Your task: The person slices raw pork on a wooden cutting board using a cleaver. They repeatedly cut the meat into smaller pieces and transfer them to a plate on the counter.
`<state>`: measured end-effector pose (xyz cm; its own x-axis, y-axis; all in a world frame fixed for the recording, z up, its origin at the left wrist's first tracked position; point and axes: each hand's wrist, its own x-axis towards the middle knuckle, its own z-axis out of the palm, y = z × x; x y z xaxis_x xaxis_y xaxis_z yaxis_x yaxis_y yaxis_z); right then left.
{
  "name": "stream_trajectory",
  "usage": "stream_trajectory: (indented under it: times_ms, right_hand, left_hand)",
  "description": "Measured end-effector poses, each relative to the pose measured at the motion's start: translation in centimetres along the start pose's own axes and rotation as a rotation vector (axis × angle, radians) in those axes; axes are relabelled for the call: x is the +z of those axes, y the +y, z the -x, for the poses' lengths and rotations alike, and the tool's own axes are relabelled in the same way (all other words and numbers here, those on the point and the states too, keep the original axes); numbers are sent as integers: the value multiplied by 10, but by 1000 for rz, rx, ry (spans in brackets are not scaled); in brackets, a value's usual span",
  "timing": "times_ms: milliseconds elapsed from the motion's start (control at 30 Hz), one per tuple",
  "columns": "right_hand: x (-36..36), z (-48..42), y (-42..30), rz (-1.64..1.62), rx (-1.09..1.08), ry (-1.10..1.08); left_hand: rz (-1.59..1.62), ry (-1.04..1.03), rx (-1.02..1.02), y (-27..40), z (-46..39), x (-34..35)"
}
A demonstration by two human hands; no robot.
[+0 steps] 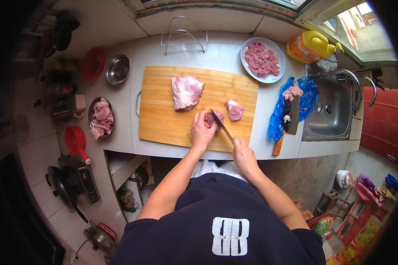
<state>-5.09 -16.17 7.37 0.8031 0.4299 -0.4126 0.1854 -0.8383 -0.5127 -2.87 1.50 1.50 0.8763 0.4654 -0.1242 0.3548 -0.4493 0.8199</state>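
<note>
On a bamboo cutting board (159,122), my left hand (203,130) holds down a small piece of raw meat (217,118). My right hand (244,153) is closed around the handle of a kitchen knife (222,126), whose blade lies across that meat, close to my left fingertips. A large slab of raw meat (187,93) rests on the board beyond my left hand. Another small chunk of meat (234,110) sits to the right of the blade. The knife's handle is mostly hidden in my right hand.
Cut meat fills a white plate (244,68) at the back right. A cleaver (294,116) lies on a blue plastic bag (275,121) beside the steel sink (331,122). Left of the board are a metal dish of meat (113,127), a steel bowl (118,69) and a red ladle (75,140).
</note>
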Motion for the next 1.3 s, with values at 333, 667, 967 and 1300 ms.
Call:
stream_trajectory:
  times_ms: [333,667,967,1300]
  right_hand:
    - [-4,-17,-18,129,-38,-126]
    - [15,-35,2,81,-86,-41]
    - [11,3,35,61,-19,46]
    - [-18,43,67,-175,55,370]
  left_hand:
    - [-82,-32,28,-12,-5,0]
    - [-123,41,40,-28,-6,1]
    - [7,28,30,-54,-8,-42]
    - [-290,-375,671,49,-45,19]
